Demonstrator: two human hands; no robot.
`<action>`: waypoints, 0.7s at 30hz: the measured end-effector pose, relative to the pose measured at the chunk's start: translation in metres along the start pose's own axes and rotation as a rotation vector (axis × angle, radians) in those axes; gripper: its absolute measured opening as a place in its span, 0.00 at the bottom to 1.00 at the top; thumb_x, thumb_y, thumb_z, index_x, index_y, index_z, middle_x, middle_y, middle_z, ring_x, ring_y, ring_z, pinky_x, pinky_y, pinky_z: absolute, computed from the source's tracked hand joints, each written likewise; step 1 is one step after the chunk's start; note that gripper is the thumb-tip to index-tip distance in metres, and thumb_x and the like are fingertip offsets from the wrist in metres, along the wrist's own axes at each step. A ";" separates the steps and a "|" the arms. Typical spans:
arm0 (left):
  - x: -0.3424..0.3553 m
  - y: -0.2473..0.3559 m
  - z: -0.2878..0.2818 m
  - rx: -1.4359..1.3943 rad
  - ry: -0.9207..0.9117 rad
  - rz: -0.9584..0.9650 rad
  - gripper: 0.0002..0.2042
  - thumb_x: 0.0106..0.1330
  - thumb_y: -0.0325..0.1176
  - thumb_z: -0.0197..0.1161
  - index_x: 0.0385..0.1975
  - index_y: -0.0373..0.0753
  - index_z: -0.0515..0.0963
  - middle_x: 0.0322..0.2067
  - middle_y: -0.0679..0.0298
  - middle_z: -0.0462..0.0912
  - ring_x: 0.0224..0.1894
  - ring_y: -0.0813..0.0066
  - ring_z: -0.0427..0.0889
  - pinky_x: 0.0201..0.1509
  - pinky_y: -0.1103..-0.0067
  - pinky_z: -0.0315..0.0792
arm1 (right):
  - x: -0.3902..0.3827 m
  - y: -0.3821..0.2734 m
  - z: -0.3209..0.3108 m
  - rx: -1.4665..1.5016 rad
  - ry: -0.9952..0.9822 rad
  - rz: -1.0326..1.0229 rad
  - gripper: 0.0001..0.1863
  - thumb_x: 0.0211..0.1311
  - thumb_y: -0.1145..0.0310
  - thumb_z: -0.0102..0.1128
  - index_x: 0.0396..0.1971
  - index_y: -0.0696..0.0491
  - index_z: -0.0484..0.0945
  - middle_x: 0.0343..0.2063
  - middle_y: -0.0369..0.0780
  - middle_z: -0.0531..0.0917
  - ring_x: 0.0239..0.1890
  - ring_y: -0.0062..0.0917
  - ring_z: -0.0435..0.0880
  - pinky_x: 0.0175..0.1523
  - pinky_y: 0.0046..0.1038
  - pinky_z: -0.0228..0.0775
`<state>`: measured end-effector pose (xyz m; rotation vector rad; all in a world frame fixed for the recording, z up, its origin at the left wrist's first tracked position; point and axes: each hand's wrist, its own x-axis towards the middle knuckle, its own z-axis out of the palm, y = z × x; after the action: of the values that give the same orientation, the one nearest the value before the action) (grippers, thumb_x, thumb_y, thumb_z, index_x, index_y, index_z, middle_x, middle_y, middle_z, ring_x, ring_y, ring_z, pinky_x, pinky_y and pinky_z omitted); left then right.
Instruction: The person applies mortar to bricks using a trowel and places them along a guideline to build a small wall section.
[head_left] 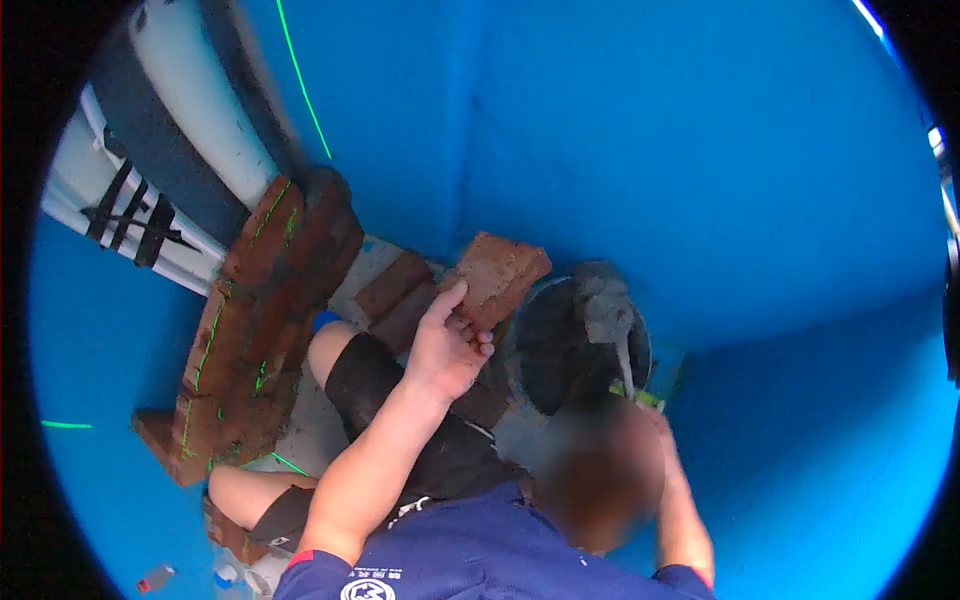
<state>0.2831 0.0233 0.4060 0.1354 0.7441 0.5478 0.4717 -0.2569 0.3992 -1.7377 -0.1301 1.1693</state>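
Observation:
My left hand (450, 350) is closed around a reddish-brown brick (500, 275), thumb on its upper face, and holds it raised in front of me. A patch of greyish mortar seems to coat that face. On the right, my right hand (657, 432) grips the green handle of a trowel (625, 365); a blur hides part of the fingers. Grey mortar (605, 310) covers the trowel's blade, which is over the far right side of a dark bucket (550, 355). More dark material lies inside the bucket.
A low brick wall (250, 325) stands at the left, crossed by green laser lines. Loose bricks (395, 295) lie between it and the bucket. White pipes (150, 225) bound with black tape meet the wall. Blue walls (620, 130) enclose the space; my bent legs are beside the brickwork.

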 end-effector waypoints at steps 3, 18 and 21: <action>0.004 -0.011 0.016 -0.080 -0.054 -0.056 0.21 0.56 0.50 0.67 0.38 0.41 0.71 0.31 0.65 0.71 0.29 0.72 0.68 0.32 0.78 0.64 | -0.003 0.033 0.030 0.050 0.055 -0.307 0.17 0.72 0.54 0.47 0.44 0.55 0.73 0.19 0.32 0.71 0.15 0.15 0.65 0.19 0.20 0.57; -0.016 -0.041 0.070 -0.171 -0.169 -0.317 0.25 0.57 0.58 0.61 0.35 0.39 0.71 0.27 0.65 0.71 0.28 0.72 0.67 0.32 0.77 0.60 | 0.044 0.015 0.126 -0.603 0.438 -1.195 0.19 0.63 0.74 0.56 0.52 0.67 0.70 0.35 0.50 0.77 0.35 0.42 0.76 0.42 0.35 0.69; -0.015 -0.042 0.070 -0.209 -0.228 -0.354 0.25 0.58 0.58 0.60 0.35 0.38 0.71 0.27 0.65 0.71 0.28 0.72 0.67 0.32 0.77 0.59 | 0.045 0.022 0.127 -0.580 0.463 -1.118 0.17 0.63 0.74 0.56 0.49 0.65 0.72 0.35 0.50 0.77 0.37 0.41 0.78 0.42 0.35 0.70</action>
<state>0.3386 -0.0152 0.4538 -0.1261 0.4705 0.2630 0.3914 -0.1582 0.3490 -1.9007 -1.0761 -0.1185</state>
